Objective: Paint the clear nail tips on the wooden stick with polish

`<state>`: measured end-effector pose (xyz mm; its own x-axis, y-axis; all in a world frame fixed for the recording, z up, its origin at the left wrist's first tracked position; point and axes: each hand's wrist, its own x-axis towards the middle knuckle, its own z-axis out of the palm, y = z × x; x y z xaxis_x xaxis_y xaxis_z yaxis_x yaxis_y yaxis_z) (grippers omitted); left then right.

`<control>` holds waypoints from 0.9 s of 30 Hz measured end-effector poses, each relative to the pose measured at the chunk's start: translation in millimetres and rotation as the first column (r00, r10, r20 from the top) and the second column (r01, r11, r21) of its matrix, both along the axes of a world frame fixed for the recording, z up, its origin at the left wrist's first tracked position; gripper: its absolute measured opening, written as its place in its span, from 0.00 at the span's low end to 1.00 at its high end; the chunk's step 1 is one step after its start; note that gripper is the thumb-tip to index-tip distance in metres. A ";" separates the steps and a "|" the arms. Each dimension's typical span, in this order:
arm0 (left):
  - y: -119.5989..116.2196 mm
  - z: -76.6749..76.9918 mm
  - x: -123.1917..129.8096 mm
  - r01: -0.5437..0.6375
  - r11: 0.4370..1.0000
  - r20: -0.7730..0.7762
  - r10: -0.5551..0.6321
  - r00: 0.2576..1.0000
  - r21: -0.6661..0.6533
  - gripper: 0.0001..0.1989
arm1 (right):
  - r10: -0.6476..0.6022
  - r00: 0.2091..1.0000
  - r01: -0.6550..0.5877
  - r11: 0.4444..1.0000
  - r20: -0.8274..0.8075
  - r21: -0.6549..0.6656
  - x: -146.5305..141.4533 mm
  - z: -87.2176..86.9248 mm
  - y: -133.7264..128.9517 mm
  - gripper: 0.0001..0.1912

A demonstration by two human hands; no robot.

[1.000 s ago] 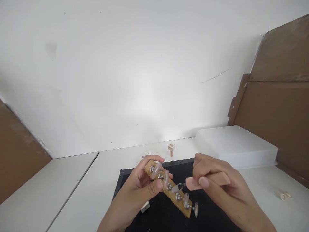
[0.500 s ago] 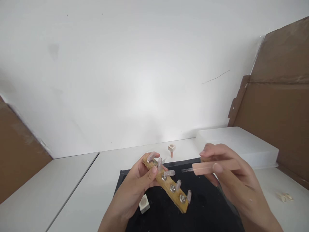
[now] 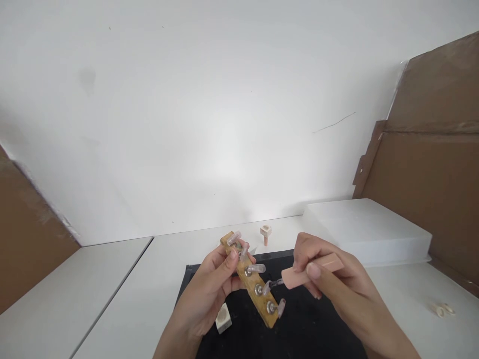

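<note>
My left hand (image 3: pixel 215 279) grips the upper part of a yellowish nail-tip display stand (image 3: pixel 250 284), tilted over the black mat. Several clear false nail tips (image 3: pixel 256 268) stick out from round metal mounts along it. In my right hand (image 3: pixel 329 284) is a nail polish brush (image 3: pixel 307 271) with a peach-coloured cap handle, pinched between thumb and fingers. Its bristles reach to the second nail tip (image 3: pixel 267 287) from the lower end and seem to touch it. A small whitish block (image 3: pixel 223 319) lies on the mat beside my left wrist.
The black mat (image 3: pixel 299 329) lies on a white table (image 3: pixel 123 289). Behind it stands a whitish block on a peach stem (image 3: pixel 266 234). A translucent white box (image 3: pixel 368 232) is at the right, with small cream rings (image 3: pixel 441 309) in front. Cardboard panels (image 3: pixel 430 164) flank the table.
My right hand has moved left and turned the brush, bringing its bristles from apart to a nail tip. The stand has shifted slightly left and its angle has changed a little.
</note>
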<state>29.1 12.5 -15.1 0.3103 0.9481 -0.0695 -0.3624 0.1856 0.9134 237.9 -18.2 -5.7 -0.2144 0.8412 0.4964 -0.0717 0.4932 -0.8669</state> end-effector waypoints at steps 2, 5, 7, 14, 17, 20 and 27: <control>0.1 0.6 1.7 0.001 1.000 0.003 -0.001 1.000 -0.003 0.16 | 0.024 1.000 -0.024 1.000 0.008 0.001 -0.3 -0.4 0.9 0.17; -0.3 2.2 3.6 0.007 1.000 0.010 -0.007 1.000 -0.009 0.17 | 0.075 0.997 -0.076 0.997 0.032 0.017 -0.1 0.7 2.6 0.17; -1.0 3.6 4.5 0.014 1.000 0.015 -0.014 1.000 -0.010 0.17 | 0.096 0.994 -0.097 0.995 0.051 0.025 0.3 2.1 3.2 0.17; -3.4 7.4 6.9 0.015 0.999 0.045 -0.014 0.999 -0.036 0.19 | 0.078 0.994 -0.080 0.997 0.076 0.019 0.8 2.1 2.8 0.17; -4.7 7.1 7.3 0.003 1.000 0.042 -0.002 0.999 -0.021 0.16 | 0.070 0.993 -0.071 0.997 0.092 0.012 1.3 3.0 2.7 0.16; -4.8 5.4 6.0 -0.010 1.000 0.031 0.011 0.999 -0.011 0.15 | 0.050 0.993 -0.052 0.999 0.109 0.012 2.1 4.3 2.5 0.16; -5.0 6.6 2.3 0.011 1.000 0.031 -0.010 0.999 -0.005 0.14 | 0.020 0.990 -0.026 0.999 0.140 0.041 3.5 4.6 3.1 0.16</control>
<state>31.4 7.5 -8.6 0.3222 0.9444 -0.0651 -0.3883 0.1946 0.9007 241.5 -15.1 -1.1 -0.3027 0.8143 0.4953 0.0366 0.5292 -0.8477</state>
